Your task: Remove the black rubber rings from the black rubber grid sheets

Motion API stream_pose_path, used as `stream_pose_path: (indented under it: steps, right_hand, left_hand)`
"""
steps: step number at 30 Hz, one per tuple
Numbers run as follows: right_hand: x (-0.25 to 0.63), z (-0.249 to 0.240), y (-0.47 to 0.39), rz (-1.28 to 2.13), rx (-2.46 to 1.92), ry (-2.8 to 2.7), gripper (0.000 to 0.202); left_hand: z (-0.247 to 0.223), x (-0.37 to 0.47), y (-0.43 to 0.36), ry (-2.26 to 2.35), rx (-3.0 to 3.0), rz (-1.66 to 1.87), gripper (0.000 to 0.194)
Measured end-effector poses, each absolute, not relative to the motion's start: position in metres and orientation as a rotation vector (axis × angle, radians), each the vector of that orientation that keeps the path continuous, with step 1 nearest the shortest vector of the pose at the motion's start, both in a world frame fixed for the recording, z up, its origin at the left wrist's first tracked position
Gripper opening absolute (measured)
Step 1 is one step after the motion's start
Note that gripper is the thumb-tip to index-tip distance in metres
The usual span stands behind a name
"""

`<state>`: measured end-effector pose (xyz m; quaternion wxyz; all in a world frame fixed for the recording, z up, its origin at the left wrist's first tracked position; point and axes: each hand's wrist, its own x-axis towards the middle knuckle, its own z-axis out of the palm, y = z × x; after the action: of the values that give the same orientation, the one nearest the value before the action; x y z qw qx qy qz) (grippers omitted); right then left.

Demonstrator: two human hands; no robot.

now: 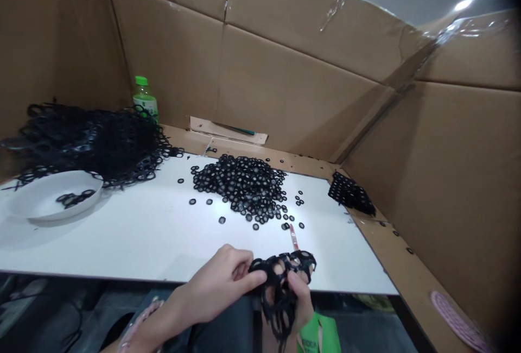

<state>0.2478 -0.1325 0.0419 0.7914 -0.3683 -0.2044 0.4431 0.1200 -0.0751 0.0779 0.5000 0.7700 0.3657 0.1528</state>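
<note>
A: How are the hands holding that black webbing (271, 290) at the lower centre of the frame?

B: From both sides. The left hand (222, 282) has its thumb closed down on the left edge, the fingers curled in behind. The right hand (301, 301) presses its thumb on the right part; its other fingers are mostly hidden, so I can't tell how they're set.

A: Why two hands?

B: The stuff looks limp — the lower end dangles in strips — so I'd guess gripping both sides keeps the upper part spread.

A: And it's held over the near edge of the white board (142, 244)?

B: Yes, close to the body, probably to leave the middle to the pile of black rings (244, 184). A few rings lie scattered around it.

A: What about the left side of the frame?

B: A tangled heap of black mesh (101, 141) sits there, likely put aside because it's bulky. In front of it, a white bowl (24, 195) holds a few dark pieces; its raised rim would stop them straying.

A: And at the right?

B: A black perforated stack (350, 193) lies by the cardboard wall (456, 168), apart from the loose rings — perhaps so they don't mix.
</note>
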Motion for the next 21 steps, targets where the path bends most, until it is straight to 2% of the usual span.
stream_pose_path:
  steps: [4, 8, 11, 14, 18, 21]
  right_hand:
    - [0.243, 0.038, -0.137, 0.989, -0.771, -0.287, 0.024]
    - [0.244, 0.039, -0.143, 1.050, -0.842, -0.178, 0.033]
    - [0.242, 0.045, -0.147, 1.108, -0.876, -0.133, 0.027]
    - [0.236, 0.051, -0.153, 1.180, -0.852, -0.223, 0.024]
    - [0.229, 0.055, -0.160, 1.236, -0.806, -0.390, 0.030]
    - [0.228, 0.055, -0.160, 1.242, -0.828, -0.455, 0.032]
  left_hand:
    - [0.069, 0.117, -0.076, 0.784, 1.754, 0.417, 0.039]
    - [0.072, 0.107, -0.069, 0.656, 2.043, 0.436, 0.038]
    - [0.081, 0.102, -0.064, 0.681, 2.159, 0.466, 0.034]
    - [0.094, 0.108, -0.063, 0.650, 2.207, 0.486, 0.031]
    - [0.105, 0.120, -0.068, 0.480, 2.119, 0.298, 0.031]
    - [0.102, 0.123, -0.074, 0.461, 2.024, 0.337, 0.032]
